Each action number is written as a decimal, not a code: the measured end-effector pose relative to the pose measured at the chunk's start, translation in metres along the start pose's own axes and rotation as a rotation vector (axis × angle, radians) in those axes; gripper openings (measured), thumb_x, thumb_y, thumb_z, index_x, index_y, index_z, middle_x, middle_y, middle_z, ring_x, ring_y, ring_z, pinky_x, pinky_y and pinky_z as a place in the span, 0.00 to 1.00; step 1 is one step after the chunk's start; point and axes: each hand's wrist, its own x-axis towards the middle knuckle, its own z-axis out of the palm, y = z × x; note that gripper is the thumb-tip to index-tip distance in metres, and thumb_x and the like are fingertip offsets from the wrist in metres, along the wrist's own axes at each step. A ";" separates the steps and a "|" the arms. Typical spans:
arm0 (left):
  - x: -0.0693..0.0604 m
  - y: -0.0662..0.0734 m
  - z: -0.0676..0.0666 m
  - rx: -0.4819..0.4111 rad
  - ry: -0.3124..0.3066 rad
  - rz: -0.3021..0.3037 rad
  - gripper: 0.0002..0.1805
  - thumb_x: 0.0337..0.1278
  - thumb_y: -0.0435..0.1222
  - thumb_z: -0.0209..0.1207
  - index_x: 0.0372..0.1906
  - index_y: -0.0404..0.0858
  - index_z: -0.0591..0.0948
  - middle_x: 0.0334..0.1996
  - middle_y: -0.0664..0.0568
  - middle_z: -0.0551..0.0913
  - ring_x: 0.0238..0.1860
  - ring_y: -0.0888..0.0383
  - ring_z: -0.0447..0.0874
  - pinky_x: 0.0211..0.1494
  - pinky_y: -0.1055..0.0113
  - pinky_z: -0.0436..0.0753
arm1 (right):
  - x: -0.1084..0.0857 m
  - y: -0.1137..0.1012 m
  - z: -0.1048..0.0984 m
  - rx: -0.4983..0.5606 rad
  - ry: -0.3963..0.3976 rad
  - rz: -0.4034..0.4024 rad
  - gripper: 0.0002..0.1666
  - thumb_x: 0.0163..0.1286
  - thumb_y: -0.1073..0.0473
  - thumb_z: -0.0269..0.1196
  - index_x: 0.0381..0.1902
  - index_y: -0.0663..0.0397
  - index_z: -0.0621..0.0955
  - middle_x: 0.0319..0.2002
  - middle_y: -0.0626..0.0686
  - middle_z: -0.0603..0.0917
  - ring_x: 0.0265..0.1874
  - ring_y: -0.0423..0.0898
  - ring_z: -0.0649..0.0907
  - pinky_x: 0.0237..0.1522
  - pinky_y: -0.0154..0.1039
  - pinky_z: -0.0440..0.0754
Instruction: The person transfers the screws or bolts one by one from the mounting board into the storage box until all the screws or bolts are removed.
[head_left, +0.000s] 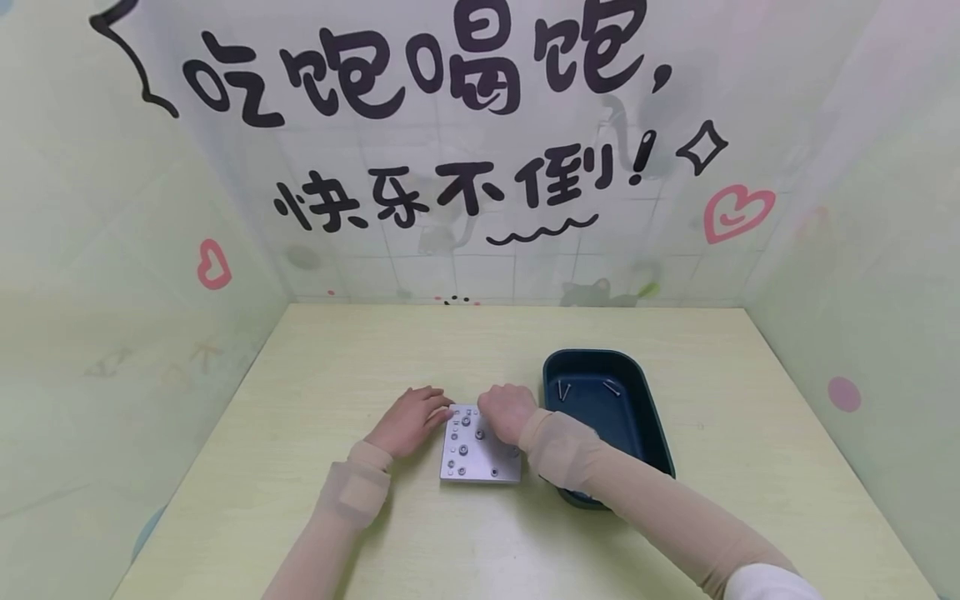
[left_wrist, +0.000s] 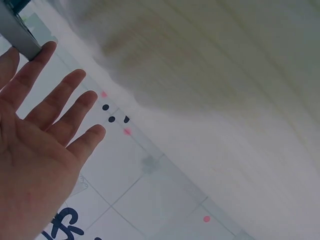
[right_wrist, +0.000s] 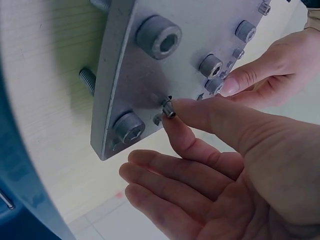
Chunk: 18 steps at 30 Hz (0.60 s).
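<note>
Tabletop (head_left: pixel 352 346): pale, wood-grained. Tray (head_left: pixel 603 415): dark blue, round-cornered; sits right of centre on tabletop. Metal plate (head_left: pixel 480 464): silver, rectangular; located over tabletop, just left of tray. Left hand (head_left: pixel 408 423): grips far-left corner of plate between thumb and forefinger; extends other three fingers. Right hand (head_left: pixel 512 412): positioned over far-right area of plate; pinches with thumb and forefinger. Socket-head bolts (right_wrist: pixel 155 36): fitted in plate in several sizes, with threaded ends (right_wrist: pixel 88 81) projecting from underside. Loose screws (head_left: pixel 612 388): slender; lie inside tray, some near far end. Small screw (right_wrist: pixel 168 108): grasped between right thumb and forefinger, at plate face, near far edge.
</note>
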 end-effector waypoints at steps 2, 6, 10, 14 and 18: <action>0.000 0.000 0.000 0.000 0.001 0.002 0.19 0.73 0.44 0.52 0.56 0.37 0.81 0.63 0.37 0.76 0.69 0.37 0.68 0.76 0.39 0.59 | 0.000 0.000 0.000 0.000 0.002 0.003 0.07 0.68 0.62 0.64 0.42 0.51 0.86 0.32 0.51 0.88 0.24 0.42 0.81 0.30 0.36 0.86; 0.000 -0.001 0.001 -0.002 -0.003 0.000 0.19 0.73 0.45 0.52 0.57 0.37 0.81 0.63 0.37 0.76 0.69 0.37 0.68 0.77 0.39 0.59 | -0.002 -0.001 -0.001 -0.011 0.008 0.001 0.06 0.68 0.62 0.65 0.42 0.51 0.86 0.32 0.51 0.88 0.24 0.42 0.81 0.30 0.35 0.87; 0.000 -0.001 0.001 -0.004 0.001 0.004 0.19 0.73 0.45 0.52 0.57 0.37 0.81 0.64 0.37 0.76 0.69 0.37 0.68 0.76 0.39 0.59 | -0.003 0.000 -0.004 -0.022 0.029 -0.001 0.06 0.67 0.62 0.65 0.41 0.51 0.86 0.31 0.51 0.88 0.24 0.42 0.81 0.29 0.35 0.87; 0.000 -0.002 0.000 -0.004 0.002 0.012 0.20 0.73 0.45 0.52 0.57 0.37 0.81 0.64 0.37 0.76 0.69 0.37 0.68 0.76 0.38 0.59 | -0.004 0.003 -0.010 -0.012 0.029 0.010 0.05 0.66 0.62 0.67 0.40 0.52 0.86 0.31 0.51 0.87 0.24 0.43 0.82 0.29 0.35 0.86; 0.000 -0.001 -0.001 -0.005 -0.006 0.008 0.19 0.73 0.45 0.52 0.57 0.37 0.81 0.64 0.37 0.76 0.69 0.37 0.68 0.76 0.39 0.58 | -0.008 0.010 -0.016 0.020 0.040 0.010 0.04 0.66 0.63 0.67 0.39 0.54 0.85 0.30 0.51 0.87 0.24 0.43 0.82 0.27 0.35 0.86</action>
